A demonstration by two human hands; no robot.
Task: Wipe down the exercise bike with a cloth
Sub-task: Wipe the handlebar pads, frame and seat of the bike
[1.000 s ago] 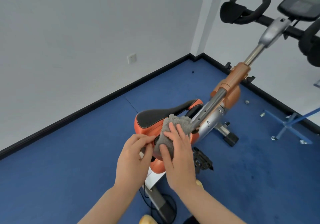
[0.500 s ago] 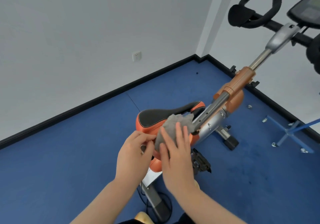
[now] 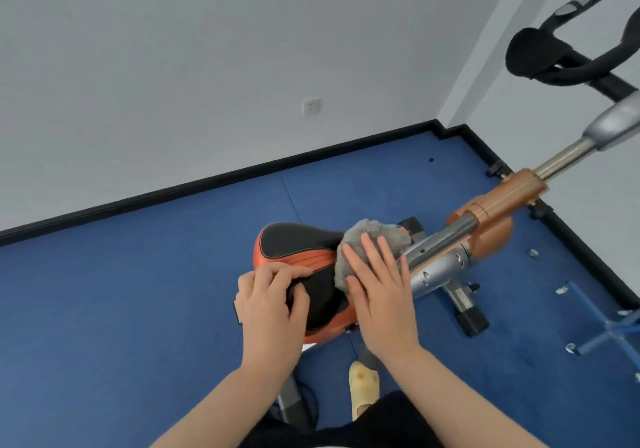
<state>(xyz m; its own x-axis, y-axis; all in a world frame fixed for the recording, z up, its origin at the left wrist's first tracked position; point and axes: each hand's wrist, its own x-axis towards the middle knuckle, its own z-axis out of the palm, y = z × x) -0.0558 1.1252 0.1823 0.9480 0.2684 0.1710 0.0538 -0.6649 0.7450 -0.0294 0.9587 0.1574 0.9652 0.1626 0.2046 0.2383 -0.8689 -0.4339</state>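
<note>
Head view looked down on an orange-and-silver exercise bike (image 3: 485, 219) standing on blue floor, its black-and-orange saddle (image 3: 298, 243) mid-wipe. A right hand (image 3: 379, 292), fingers straight, pressed a grey cloth (image 3: 374, 236) flat against the saddle's nose beside the silver post, while a left hand (image 3: 268, 304) curled round the saddle's rear edge, steadying it (no containers showed). Next, seemingly, the cloth needed drawing back across the unwiped seat top

Grey cloth (image 3: 372, 240) — black-and-orange saddle (image 3: 294, 243) — blue floor (image 3: 104, 309).
</note>
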